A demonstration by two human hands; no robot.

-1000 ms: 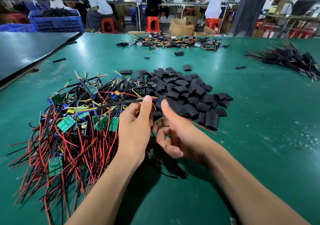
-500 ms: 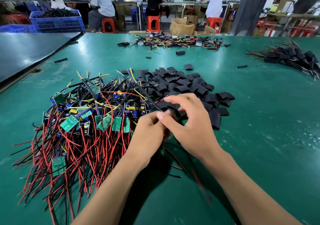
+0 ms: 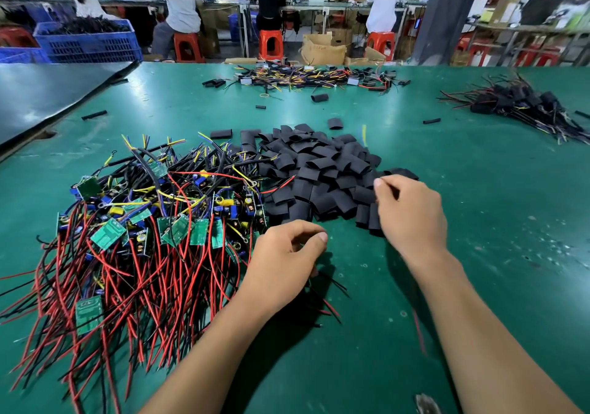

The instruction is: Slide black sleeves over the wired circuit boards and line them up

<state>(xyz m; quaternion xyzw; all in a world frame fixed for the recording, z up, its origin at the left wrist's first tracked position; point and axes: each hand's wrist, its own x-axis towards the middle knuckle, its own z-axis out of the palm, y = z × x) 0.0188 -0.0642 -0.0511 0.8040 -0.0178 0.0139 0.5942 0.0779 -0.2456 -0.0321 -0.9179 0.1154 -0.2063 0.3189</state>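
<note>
On the green table (image 3: 479, 286), right in front of the person, two heaps sit side by side and touch. One is a big messy heap of wired circuit boards (image 3: 143, 238). It has small green boards with red, black and yellow wires going every way. The other heap, to its right, is made of black sleeves (image 3: 319, 171), short flat tubes piled on each other. A few more sleeves lie alone on the table past the heap.

The left hand (image 3: 284, 260) is low on the table, just by the near corner of the board heap. Its fingers are curled in. Some thin wires (image 3: 329, 308), red and black, poke out from under it, so it seems to grip them. What the wires join to is hidden by the hand.

The right hand (image 3: 412, 215) is over the right edge of the sleeve heap, with its fingers bent down among the sleeves. I cannot tell if it has one pinched or only touches them.

Far across the table lies a long row of wired parts (image 3: 306, 77). Off to the right is a dark bundle (image 3: 523, 104) with wires sticking out. A black mat (image 3: 41, 94) lies on the left. Behind the table stand a blue crate (image 3: 89, 43) and orange stools (image 3: 188, 46), where people sit or stand at benches.
</note>
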